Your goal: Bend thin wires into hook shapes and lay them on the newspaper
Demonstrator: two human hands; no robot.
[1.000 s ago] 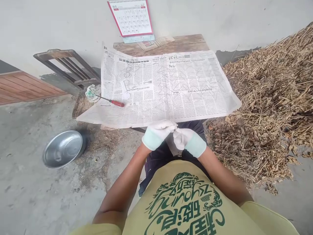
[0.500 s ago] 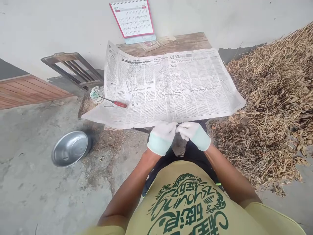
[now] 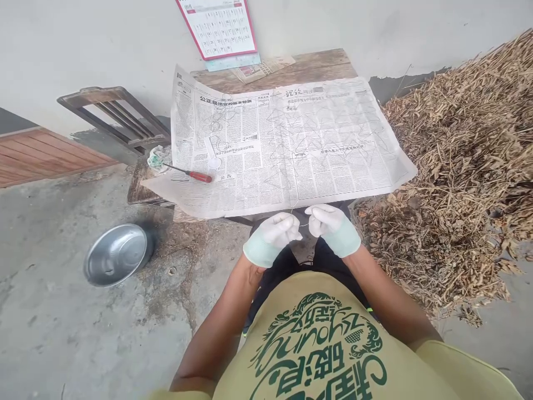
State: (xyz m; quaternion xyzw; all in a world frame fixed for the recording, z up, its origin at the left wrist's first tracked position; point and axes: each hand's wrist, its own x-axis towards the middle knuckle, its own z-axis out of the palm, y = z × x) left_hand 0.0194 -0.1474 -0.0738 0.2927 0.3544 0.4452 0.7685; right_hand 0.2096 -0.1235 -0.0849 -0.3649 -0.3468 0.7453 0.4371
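In a white glove with a pale green cuff, my left hand [image 3: 272,236] pinches a thin wire [image 3: 304,225] just in front of the table edge. My right hand [image 3: 328,225], gloved alike, has its fingers closed on the other end of it. A short gap separates the hands, and the wire spans it. Beyond them a newspaper [image 3: 250,194] covers most of the wooden table. Thin wire loops [image 3: 222,116] lie on its left half, with bent zigzag wires [image 3: 328,130] on its right half. A screwdriver [image 3: 200,176] with a red handle rests on the left.
A white strip with a round end [image 3: 214,158] and a crumpled cloth [image 3: 157,158] lie near the screwdriver. Behind stands a calendar [image 3: 220,30]. A wooden chair [image 3: 116,119] and metal basin [image 3: 119,255] are left; dried stalks [image 3: 458,166] are heaped right.
My hands have moved apart from nearly touching, and the wire now shows between them. The view has shifted slightly.
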